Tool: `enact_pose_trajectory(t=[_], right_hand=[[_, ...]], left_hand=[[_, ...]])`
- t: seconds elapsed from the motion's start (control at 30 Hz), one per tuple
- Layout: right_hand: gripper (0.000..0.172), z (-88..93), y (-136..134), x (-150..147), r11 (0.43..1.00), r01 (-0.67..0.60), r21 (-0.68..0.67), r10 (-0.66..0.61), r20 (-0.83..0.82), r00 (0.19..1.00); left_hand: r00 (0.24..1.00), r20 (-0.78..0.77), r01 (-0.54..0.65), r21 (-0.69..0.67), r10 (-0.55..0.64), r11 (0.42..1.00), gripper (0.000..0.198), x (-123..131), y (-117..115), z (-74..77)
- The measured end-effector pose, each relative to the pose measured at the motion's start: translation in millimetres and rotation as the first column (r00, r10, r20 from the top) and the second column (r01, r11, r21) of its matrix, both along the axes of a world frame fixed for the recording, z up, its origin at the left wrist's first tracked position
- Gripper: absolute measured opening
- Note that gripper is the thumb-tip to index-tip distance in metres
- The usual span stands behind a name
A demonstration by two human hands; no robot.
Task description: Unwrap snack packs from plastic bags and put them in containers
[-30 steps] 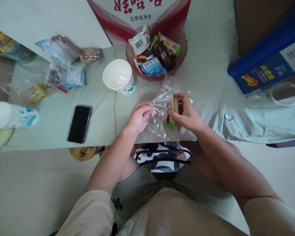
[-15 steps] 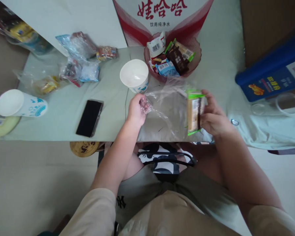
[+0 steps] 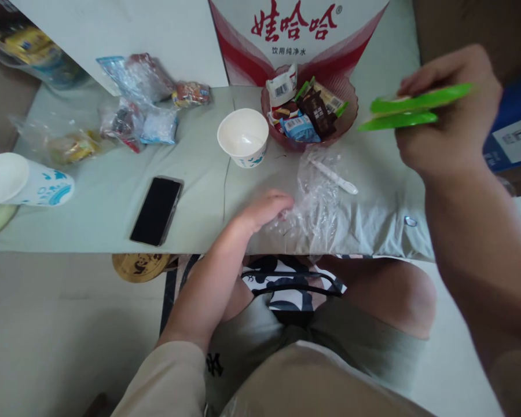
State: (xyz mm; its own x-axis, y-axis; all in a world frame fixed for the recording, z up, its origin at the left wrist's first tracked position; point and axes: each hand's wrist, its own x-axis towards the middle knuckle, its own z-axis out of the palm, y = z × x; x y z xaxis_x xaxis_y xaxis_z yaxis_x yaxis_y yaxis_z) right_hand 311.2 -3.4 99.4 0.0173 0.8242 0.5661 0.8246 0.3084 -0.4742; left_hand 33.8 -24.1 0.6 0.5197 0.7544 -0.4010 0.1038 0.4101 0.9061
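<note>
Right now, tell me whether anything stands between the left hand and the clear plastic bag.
Nothing visible does: the left hand is at the left edge of the clear plastic bag. The right hand holds green-edged snack packaging aside.

Out from the middle of the view, a dark phone [image 3: 156,211] lies at nine o'clock — a printed paper cup [image 3: 47,184] farther out that way. Wrapped snacks [image 3: 150,84] cluster at ten, a white-and-red box [image 3: 297,43] stands at twelve, a blue box [image 3: 516,124] towards half past two — and a round panda stool [image 3: 139,267] at eight.
</note>
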Motion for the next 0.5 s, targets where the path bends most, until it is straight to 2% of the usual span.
enact_pose_trajectory(t=[0.03, 0.1, 0.17, 0.27, 0.33, 0.4, 0.43, 0.5], right_hand=[[0.015, 4.7, 17, 1, 0.997, -0.057, -0.043, 0.060, 0.076, 0.995], [0.016, 6.0, 53, 2, 0.965, -0.178, -0.191, 0.219, 0.223, 0.950], [0.023, -1.8, 84, 5, 0.928, -0.255, -0.271, 0.329, 0.283, 0.901], [0.033, -23.4, 113, 7, 0.904, -0.281, -0.323, 0.379, 0.299, 0.876], [0.022, -39.2, 121, 5, 0.887, -0.256, -0.385, 0.388, 0.319, 0.865], [0.022, -51.7, 124, 2, 0.861, -0.215, -0.461, 0.379, 0.299, 0.875], [0.024, -55.6, 124, 1, 0.845, -0.209, -0.492, 0.363, 0.243, 0.900], [0.042, -57.3, 123, 0, 0.842, -0.269, -0.467, 0.271, -0.064, 0.960]], left_hand=[[0.990, 0.007, 0.139, 0.024, -0.139, 0.990, 0.025, 0, -2, 2.5], [0.931, -0.002, 0.364, 0.079, -0.365, 0.928, 0.029, 1, -5, 7.6], [0.879, -0.028, 0.476, 0.118, -0.476, 0.872, 0.030, 1, -6, 11.7], [0.861, -0.038, 0.508, 0.119, -0.507, 0.853, 0.029, 1, -5, 15.1], [0.859, -0.043, 0.512, 0.115, -0.510, 0.851, 0.030, 1, -5, 16.0], [0.855, -0.060, 0.519, 0.120, -0.515, 0.846, 0.029, 0, -6, 16.1], [0.852, -0.070, 0.524, 0.125, -0.519, 0.842, 0.028, -1, -6, 15.8], [0.848, -0.076, 0.531, 0.136, -0.525, 0.837, 0.027, -2, -7, 14.7]])
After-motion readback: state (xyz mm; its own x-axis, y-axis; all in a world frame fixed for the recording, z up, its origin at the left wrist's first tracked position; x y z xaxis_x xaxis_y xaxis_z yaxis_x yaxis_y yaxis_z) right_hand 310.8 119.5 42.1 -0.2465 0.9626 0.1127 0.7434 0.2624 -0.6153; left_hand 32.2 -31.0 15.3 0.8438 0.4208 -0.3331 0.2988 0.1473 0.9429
